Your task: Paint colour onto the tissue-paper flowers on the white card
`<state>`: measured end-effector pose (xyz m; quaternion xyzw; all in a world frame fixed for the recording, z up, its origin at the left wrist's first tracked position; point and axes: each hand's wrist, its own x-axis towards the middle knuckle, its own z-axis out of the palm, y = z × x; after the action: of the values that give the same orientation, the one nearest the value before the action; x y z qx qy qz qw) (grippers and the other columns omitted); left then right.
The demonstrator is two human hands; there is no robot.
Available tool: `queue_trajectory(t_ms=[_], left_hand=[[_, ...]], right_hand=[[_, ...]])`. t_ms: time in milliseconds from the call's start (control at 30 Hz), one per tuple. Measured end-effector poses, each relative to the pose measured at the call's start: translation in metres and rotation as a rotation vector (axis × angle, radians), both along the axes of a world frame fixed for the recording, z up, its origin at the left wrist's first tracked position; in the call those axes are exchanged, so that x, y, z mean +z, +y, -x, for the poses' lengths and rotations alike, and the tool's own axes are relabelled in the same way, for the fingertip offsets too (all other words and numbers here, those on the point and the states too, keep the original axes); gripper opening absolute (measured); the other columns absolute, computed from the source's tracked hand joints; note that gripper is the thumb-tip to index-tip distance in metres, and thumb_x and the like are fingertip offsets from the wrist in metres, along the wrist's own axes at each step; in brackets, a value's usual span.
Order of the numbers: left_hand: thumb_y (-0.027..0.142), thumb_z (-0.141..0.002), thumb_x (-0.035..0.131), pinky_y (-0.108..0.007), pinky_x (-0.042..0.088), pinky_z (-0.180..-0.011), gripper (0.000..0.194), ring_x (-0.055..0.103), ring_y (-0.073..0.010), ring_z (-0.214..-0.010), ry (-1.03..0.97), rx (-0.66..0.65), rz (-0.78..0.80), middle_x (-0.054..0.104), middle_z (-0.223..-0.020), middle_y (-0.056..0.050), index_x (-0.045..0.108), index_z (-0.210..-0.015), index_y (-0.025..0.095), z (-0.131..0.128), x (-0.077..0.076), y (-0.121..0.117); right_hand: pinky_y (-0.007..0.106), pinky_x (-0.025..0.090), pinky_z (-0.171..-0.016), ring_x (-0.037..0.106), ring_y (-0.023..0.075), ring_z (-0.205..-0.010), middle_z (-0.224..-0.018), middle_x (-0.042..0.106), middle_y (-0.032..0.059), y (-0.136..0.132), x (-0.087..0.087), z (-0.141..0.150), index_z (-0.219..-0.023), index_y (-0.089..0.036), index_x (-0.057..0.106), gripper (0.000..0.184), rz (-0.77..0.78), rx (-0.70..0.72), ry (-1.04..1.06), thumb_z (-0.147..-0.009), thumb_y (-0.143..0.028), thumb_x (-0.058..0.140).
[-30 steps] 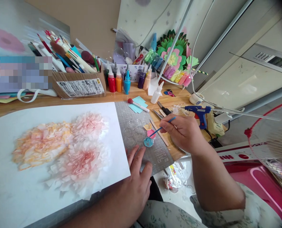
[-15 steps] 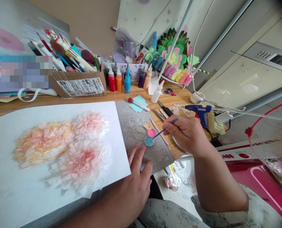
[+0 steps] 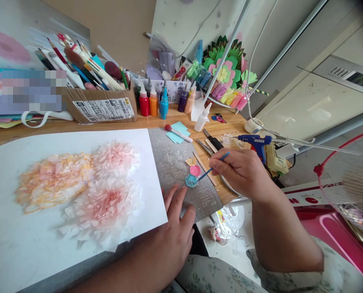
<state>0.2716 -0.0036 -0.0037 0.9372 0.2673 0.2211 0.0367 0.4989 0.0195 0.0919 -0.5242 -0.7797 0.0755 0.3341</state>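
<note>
Between the thumb and fingers of my right hand point(image 3: 238, 169) is a thin blue paintbrush point(image 3: 213, 166). Its tip is at the right rim of a small well of blue paint point(image 3: 191, 180). That well belongs to a clear plastic palette point(image 3: 173, 169), which also has a pink well point(image 3: 195, 170) and a yellow one point(image 3: 190, 161). My left hand point(image 3: 180, 221) lies flat with fingers spread, fingertips on the grey cutting mat point(image 3: 207, 203) just below the palette. Beside it lies a white sheet point(image 3: 47, 244) bearing ruffled pink flowers point(image 3: 108, 203) and an orange-edged ruffled piece point(image 3: 56, 177).
At the back stand a cardboard box point(image 3: 103, 108) of brushes and pens, and several paint bottles point(image 3: 163, 106). A makeup-style brush point(image 3: 180, 133) rests on light-blue paper squares point(image 3: 181, 128). To the right are a blue glue gun point(image 3: 256, 142), a white bottle point(image 3: 202, 119) and a fan guard point(image 3: 349, 179).
The brush tip has shifted slightly, from inside the blue well to its right rim. My left hand stays in place; the view has tilted slightly.
</note>
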Motion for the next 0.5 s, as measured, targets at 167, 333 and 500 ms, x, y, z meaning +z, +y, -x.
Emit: queue_trajectory(t_ms=[167,333,500], left_hand=[[0.032,-0.091,0.068,-0.052,0.038,-0.122,0.020,0.046,-0.0365,-0.146,-0.007,-0.005,-0.021,0.061,-0.144,-0.022,0.068,-0.104,0.016,0.0004,0.0002,0.0002],[0.030,-0.091,0.066,-0.056,0.042,-0.118,0.018,0.049,-0.0377,-0.142,0.010,0.008,0.009,0.060,-0.146,-0.021,0.067,-0.103,0.018,0.0001,0.0006,-0.0008],[0.031,-0.092,0.065,-0.055,0.043,-0.118,0.019,0.045,-0.0369,-0.147,0.010,-0.001,-0.017,0.062,-0.145,-0.022,0.067,-0.105,0.017,-0.0015,0.0009,0.0004]], right_hand=[[0.019,0.040,-0.055,0.061,0.0065,-0.056,-0.066,0.070,-0.0018,0.0014,-0.0013,0.0013,-0.078,-0.019,0.066,0.027,-0.002,-0.006,0.010,-0.102,-0.025,0.055],[0.018,0.042,-0.056,0.062,0.0065,-0.058,-0.068,0.071,-0.0018,0.0006,-0.0019,0.0017,-0.078,-0.019,0.067,0.029,0.007,-0.004,0.021,-0.103,-0.027,0.054],[0.018,0.043,-0.054,0.063,0.0064,-0.056,-0.069,0.072,-0.0018,0.0002,-0.0023,0.0021,-0.079,-0.019,0.068,0.027,0.007,0.001,0.035,-0.102,-0.026,0.055]])
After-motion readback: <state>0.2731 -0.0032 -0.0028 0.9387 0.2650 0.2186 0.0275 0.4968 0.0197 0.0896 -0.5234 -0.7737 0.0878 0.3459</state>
